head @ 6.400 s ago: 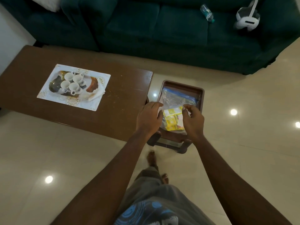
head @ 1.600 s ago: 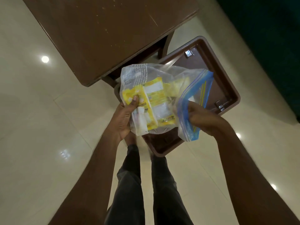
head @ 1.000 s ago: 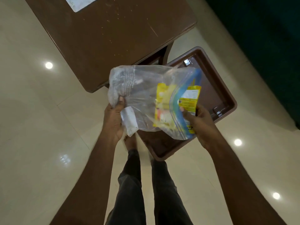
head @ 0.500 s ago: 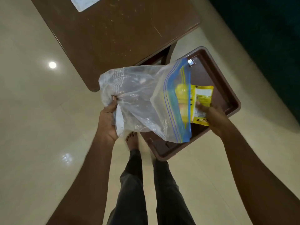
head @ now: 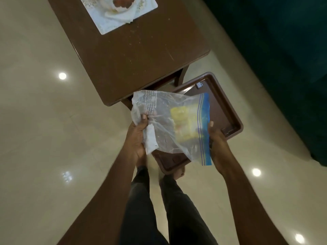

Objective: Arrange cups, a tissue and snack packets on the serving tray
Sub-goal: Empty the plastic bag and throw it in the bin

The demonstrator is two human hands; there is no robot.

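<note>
I hold a clear zip bag [head: 164, 128] with a blue zip edge over the brown serving tray [head: 228, 106]. My left hand [head: 138, 137] pinches the bag's closed end. At the blue mouth, my right hand [head: 218, 144] has its thumb on the edge and its fingers hidden behind the plastic. Blurred yellow snack packets [head: 184, 121] show through the bag; I cannot tell whether they are inside it or on the tray beneath. A white tissue [head: 120, 15] lies on a printed placemat [head: 106, 27] at the far end of the table. No cups are in view.
The brown wooden table [head: 134, 55] stands ahead, its corner next to the tray. A dark green sofa [head: 283, 68] fills the right side. My legs and bare feet [head: 177, 174] are below the tray on the glossy tiled floor.
My right hand, which held a yellow packet outside the bag half a second ago, is back at the bag's blue mouth. The bag has turned flatter over the tray.
</note>
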